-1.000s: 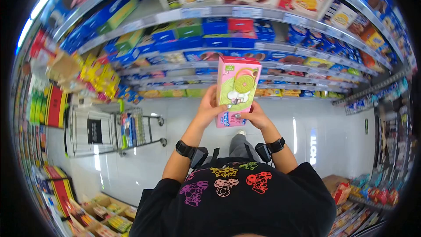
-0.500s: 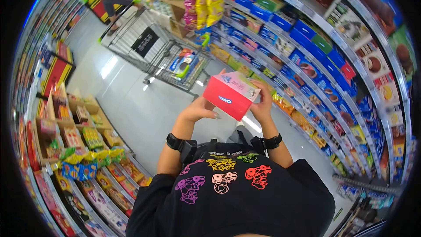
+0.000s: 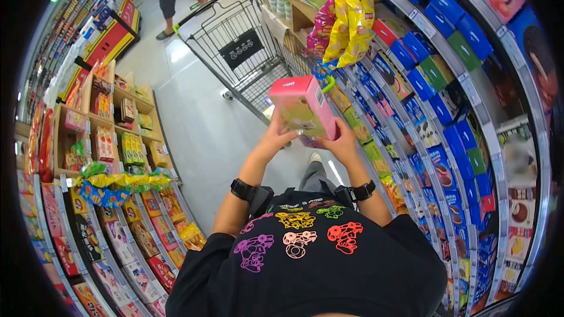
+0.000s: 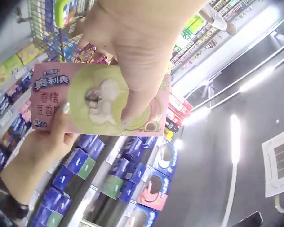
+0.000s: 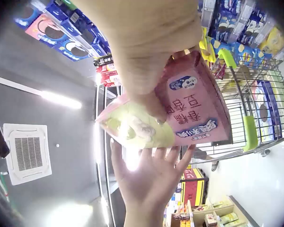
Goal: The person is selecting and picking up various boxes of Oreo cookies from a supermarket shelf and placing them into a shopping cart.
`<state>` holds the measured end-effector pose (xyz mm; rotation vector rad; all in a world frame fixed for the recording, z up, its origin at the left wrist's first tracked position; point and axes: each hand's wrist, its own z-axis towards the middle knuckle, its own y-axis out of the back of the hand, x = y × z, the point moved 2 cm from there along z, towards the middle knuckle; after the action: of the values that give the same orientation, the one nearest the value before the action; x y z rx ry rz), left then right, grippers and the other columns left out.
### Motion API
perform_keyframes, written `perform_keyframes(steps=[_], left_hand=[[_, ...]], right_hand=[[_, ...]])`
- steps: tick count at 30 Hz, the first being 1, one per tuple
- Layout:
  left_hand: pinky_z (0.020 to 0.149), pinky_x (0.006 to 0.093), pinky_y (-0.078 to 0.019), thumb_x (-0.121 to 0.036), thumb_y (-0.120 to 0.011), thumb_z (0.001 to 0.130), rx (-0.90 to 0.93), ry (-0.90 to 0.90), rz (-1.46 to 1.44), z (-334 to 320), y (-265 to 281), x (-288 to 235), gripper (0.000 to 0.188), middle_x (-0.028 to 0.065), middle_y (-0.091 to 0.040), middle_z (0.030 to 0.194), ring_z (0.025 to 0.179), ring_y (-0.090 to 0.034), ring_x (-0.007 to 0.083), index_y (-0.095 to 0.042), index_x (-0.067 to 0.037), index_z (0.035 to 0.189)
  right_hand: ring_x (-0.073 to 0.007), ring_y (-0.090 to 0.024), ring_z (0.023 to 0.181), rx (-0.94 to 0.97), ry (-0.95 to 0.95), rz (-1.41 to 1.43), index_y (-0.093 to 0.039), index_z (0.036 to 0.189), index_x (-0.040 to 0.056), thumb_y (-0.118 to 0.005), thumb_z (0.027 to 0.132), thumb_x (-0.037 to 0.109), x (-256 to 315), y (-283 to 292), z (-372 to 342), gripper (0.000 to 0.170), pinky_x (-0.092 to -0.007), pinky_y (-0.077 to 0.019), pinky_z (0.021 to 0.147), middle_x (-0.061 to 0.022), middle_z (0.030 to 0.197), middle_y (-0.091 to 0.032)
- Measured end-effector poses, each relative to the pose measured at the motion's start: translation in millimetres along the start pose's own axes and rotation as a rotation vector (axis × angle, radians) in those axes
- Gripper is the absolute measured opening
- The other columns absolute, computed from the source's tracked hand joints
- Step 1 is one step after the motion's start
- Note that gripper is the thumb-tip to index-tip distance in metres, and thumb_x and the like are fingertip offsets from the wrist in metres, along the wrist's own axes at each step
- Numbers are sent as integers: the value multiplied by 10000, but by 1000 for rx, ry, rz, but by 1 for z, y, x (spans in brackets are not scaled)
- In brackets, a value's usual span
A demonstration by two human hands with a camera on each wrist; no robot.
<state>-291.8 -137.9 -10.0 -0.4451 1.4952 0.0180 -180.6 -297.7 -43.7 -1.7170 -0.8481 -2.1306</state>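
Two hands (image 3: 278, 140) gripping a pink box (image 3: 302, 108), contents hidden, near a cart (image 3: 242, 49) with packages (image 5: 263, 112) inside.

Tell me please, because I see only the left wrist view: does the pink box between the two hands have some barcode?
Observer: Yes. The head view shows a barcode on a narrow side of the pink box, near its reddish end.
Operator: Thank you. I see only a part of the shopping cart. Is there a sign on it?
Observer: Yes, a black sign is on the shopping cart.
Operator: And what is standing at the left of the aisle?
Observer: A wooden display with packaged goods.
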Motion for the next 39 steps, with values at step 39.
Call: perform_keyframes(steps=[39], left_hand=[[869,272,-374,-487,-317,890,557,1285,-75,211,179,210,557,46,-560,1053,946,-507,146,-500,-16,1125]], right_hand=[[-290,-591,901,-516,-1332,51,-457,1041,-95,-584,763,178,-200,-197,166,410,-387,-498,677,-231,1011,-560]])
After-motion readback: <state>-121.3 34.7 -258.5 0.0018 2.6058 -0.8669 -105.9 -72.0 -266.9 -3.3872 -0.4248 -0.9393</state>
